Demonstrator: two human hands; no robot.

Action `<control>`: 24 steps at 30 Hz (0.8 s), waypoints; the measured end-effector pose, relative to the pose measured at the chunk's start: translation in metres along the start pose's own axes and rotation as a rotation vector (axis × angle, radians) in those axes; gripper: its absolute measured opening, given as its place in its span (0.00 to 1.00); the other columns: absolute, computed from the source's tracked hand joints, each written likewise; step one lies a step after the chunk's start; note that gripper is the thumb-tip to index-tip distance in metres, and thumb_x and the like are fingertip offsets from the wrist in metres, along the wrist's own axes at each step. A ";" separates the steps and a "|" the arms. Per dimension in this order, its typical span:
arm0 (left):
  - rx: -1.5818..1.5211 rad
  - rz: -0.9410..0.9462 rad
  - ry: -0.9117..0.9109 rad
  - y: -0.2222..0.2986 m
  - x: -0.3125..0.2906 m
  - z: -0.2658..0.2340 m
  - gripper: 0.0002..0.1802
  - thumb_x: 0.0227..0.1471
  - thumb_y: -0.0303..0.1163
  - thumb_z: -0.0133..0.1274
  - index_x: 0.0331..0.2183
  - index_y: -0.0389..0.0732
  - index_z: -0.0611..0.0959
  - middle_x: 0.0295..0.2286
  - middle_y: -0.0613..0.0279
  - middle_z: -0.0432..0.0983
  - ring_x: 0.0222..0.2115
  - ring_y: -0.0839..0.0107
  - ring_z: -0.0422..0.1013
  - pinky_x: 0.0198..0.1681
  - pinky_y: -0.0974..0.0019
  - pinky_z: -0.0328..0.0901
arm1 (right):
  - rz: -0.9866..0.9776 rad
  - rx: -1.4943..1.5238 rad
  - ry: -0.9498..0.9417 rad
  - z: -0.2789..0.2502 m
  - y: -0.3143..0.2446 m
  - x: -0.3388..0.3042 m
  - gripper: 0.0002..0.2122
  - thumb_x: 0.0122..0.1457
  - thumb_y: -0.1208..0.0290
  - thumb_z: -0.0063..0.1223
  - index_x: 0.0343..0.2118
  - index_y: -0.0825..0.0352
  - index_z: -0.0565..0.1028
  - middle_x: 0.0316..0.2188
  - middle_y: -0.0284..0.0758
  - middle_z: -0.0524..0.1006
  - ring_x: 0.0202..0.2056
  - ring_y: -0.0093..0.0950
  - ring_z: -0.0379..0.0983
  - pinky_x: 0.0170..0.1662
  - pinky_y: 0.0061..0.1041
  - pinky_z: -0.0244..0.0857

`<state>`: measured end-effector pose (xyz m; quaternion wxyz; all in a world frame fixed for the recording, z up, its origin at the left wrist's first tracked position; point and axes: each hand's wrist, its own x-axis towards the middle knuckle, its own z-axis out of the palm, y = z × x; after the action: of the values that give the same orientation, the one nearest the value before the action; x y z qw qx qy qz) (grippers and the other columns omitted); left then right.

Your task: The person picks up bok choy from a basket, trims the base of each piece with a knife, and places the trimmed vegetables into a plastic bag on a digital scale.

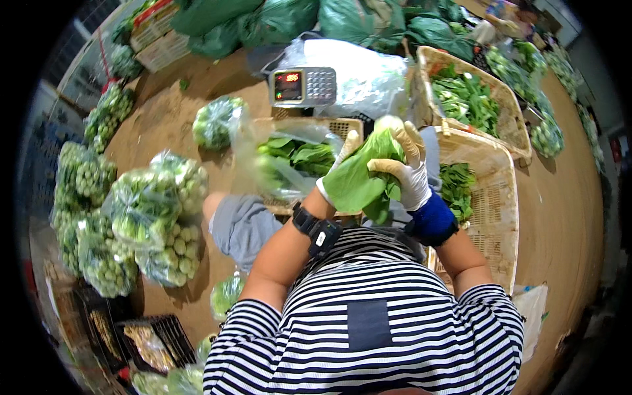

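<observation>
A head of bok choy (pixel 359 176) is between my gloved hands in front of my chest, its pale base up and its broad green leaves hanging toward me. My right hand (pixel 411 172) curls its fingers round the stalk side, thumb across the leaves. Against the other side of the head presses my left hand (pixel 347 150), partly hidden by a leaf. Just left of it, an open clear plastic bag (pixel 247 155) with more leafy greens (pixel 299 155) in it lies on a crate (pixel 342 124). Beyond stands a digital scale display (pixel 304 87) with a lit red readout.
To the right, a tall plastic crate (pixel 497 191) holds loose greens (pixel 456 184); behind it is another crate (pixel 520 125) of greens. Several bagged vegetables (pixel 141 204) sit on the floor at left. Green sacks (pixel 283 26) line the back. Black crates (pixel 174 329) stand near left.
</observation>
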<state>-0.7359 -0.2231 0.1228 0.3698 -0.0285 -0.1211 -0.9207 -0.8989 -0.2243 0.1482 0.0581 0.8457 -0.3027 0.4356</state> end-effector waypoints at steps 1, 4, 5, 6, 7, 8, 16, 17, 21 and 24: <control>0.015 0.036 0.025 0.002 -0.002 0.005 0.32 0.52 0.52 0.46 0.52 0.42 0.66 0.45 0.56 0.69 0.42 0.63 0.68 0.46 0.64 0.64 | 0.032 -0.011 -0.065 -0.001 0.000 0.000 0.20 0.36 0.76 0.62 0.35 0.47 0.78 0.57 0.37 0.57 0.57 0.41 0.53 0.57 0.37 0.50; 0.343 0.342 0.193 0.023 -0.014 -0.001 0.23 0.49 0.31 0.50 0.48 0.36 0.69 0.41 0.55 0.71 0.40 0.66 0.69 0.45 0.64 0.65 | 0.053 0.030 -0.291 0.003 0.003 0.004 0.25 0.35 0.84 0.58 0.40 0.51 0.77 0.59 0.45 0.52 0.53 0.42 0.59 0.53 0.35 0.57; 0.378 0.341 0.276 0.031 -0.021 -0.005 0.21 0.50 0.30 0.49 0.47 0.35 0.69 0.40 0.56 0.72 0.39 0.66 0.70 0.44 0.64 0.66 | 0.170 0.234 -0.274 0.005 0.008 0.000 0.24 0.40 0.85 0.54 0.43 0.57 0.74 0.59 0.43 0.51 0.48 0.35 0.63 0.48 0.30 0.61; 0.354 0.386 0.305 0.034 -0.025 -0.008 0.20 0.50 0.29 0.49 0.46 0.35 0.70 0.39 0.56 0.72 0.38 0.66 0.71 0.44 0.65 0.66 | 0.286 0.439 -0.237 0.007 0.012 -0.005 0.22 0.45 0.85 0.51 0.47 0.63 0.71 0.60 0.40 0.51 0.42 0.29 0.67 0.43 0.25 0.64; 0.330 0.430 0.335 0.038 -0.030 -0.010 0.20 0.50 0.28 0.49 0.46 0.35 0.70 0.39 0.56 0.73 0.38 0.66 0.71 0.44 0.65 0.67 | 0.471 0.723 -0.154 0.013 0.014 -0.007 0.22 0.49 0.85 0.48 0.50 0.66 0.67 0.60 0.38 0.51 0.39 0.24 0.67 0.39 0.23 0.65; 0.352 0.414 0.368 0.046 -0.035 -0.021 0.21 0.50 0.27 0.50 0.47 0.35 0.68 0.40 0.57 0.72 0.39 0.67 0.71 0.45 0.65 0.66 | 0.640 1.011 -0.013 0.020 0.016 -0.008 0.23 0.52 0.84 0.46 0.54 0.70 0.63 0.60 0.36 0.51 0.36 0.20 0.66 0.36 0.21 0.65; 1.052 0.615 0.479 0.037 -0.060 -0.096 0.37 0.50 0.33 0.54 0.56 0.34 0.56 0.53 0.53 0.55 0.55 0.65 0.51 0.58 0.65 0.46 | 0.974 1.281 -0.364 0.117 -0.012 -0.005 0.32 0.50 0.74 0.58 0.57 0.68 0.55 0.51 0.35 0.64 0.50 0.24 0.61 0.54 0.23 0.54; 1.313 0.572 0.588 0.047 -0.071 -0.095 0.39 0.49 0.35 0.55 0.57 0.34 0.55 0.54 0.52 0.54 0.56 0.63 0.50 0.59 0.64 0.45 | 1.039 1.292 -0.385 0.122 -0.010 -0.005 0.30 0.50 0.76 0.58 0.55 0.69 0.58 0.48 0.33 0.67 0.48 0.22 0.63 0.52 0.23 0.56; 1.409 0.673 0.930 0.113 -0.120 -0.063 0.51 0.41 0.44 0.60 0.58 0.34 0.51 0.57 0.43 0.46 0.59 0.55 0.44 0.61 0.59 0.40 | 1.096 1.215 -0.569 0.146 0.026 -0.009 0.22 0.50 0.74 0.58 0.48 0.70 0.65 0.40 0.31 0.73 0.41 0.20 0.67 0.46 0.22 0.61; 1.992 0.764 1.478 0.165 -0.144 -0.088 0.54 0.35 0.46 0.64 0.57 0.34 0.55 0.57 0.42 0.46 0.57 0.52 0.48 0.59 0.57 0.44 | 0.690 0.550 -0.964 0.174 0.052 0.015 0.24 0.47 0.61 0.59 0.47 0.64 0.68 0.34 0.41 0.76 0.37 0.33 0.73 0.42 0.28 0.65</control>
<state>-0.5145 -0.2628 0.0504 0.4482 0.7363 -0.5021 -0.0696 -0.7991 -0.3362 0.0448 -0.4460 0.7844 -0.4264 0.0628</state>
